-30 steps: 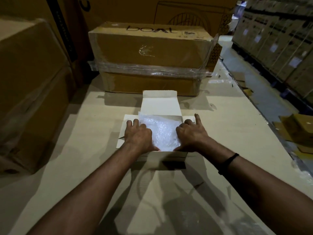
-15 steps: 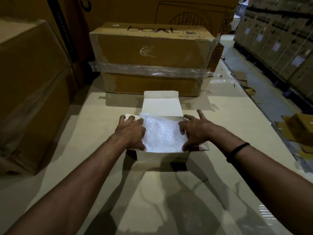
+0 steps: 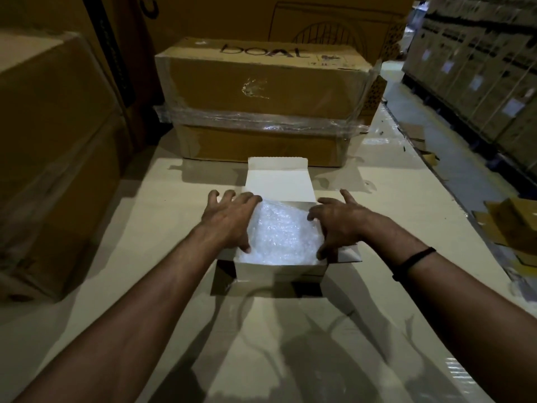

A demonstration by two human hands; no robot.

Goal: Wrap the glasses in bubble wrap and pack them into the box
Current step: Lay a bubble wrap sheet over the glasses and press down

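Note:
A small white box (image 3: pixel 279 269) stands open in the middle of the work surface, its lid flap (image 3: pixel 279 181) raised at the far side. A bundle of bubble wrap (image 3: pixel 282 237) fills the inside; any glasses within are hidden. My left hand (image 3: pixel 229 219) lies over the box's left edge with spread fingers, thumb touching the wrap. My right hand (image 3: pixel 337 222) lies over the right edge and side flap (image 3: pixel 348 254), fingers spread, thumb at the wrap's near right corner.
A large brown carton (image 3: pixel 261 103) marked "boat", banded with clear film, stands just behind the box. Tall cartons (image 3: pixel 49 141) wall off the left. An aisle and stacked boxes (image 3: pixel 479 82) lie at the right, with flattened cardboard (image 3: pixel 511 228) beside the surface.
Both hands have slid outward from on top of the bubble wrap to the box's side edges, and their fingers have spread. More of the wrap now shows.

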